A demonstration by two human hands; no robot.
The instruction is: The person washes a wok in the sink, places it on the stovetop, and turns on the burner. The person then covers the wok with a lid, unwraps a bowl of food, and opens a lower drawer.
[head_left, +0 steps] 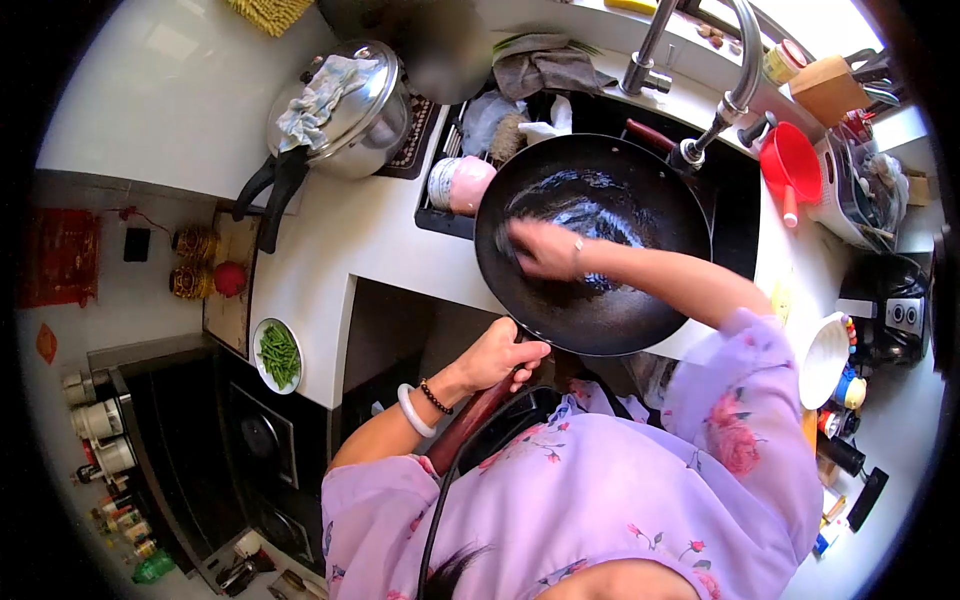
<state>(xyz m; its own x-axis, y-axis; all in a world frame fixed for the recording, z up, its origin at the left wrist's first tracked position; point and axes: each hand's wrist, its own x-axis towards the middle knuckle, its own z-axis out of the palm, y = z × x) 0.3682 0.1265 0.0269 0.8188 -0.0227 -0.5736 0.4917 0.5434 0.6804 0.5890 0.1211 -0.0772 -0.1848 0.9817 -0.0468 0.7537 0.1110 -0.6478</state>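
Note:
A large dark wok [640, 300] is held tilted over the sink, its inner surface wet and shiny. My left hand [495, 355] is closed around the wok's reddish-brown wooden handle [472, 420] close to the rim. Inside the wok, my right hand [545, 250] presses toward the left wall, its fingers curled and smeared by motion. Something dark shows at those fingertips, too blurred to name. The curved metal faucet [740, 95] stands at the wok's far right.
A pressure cooker [375, 130] with a cloth on its lid stands at the far left of the counter. Nearer lies a plate of green beans [279, 356]. A pink-and-white jar [462, 186] touches the sink's left side. At the right are a red ladle [790, 160] and a white bowl [823, 360].

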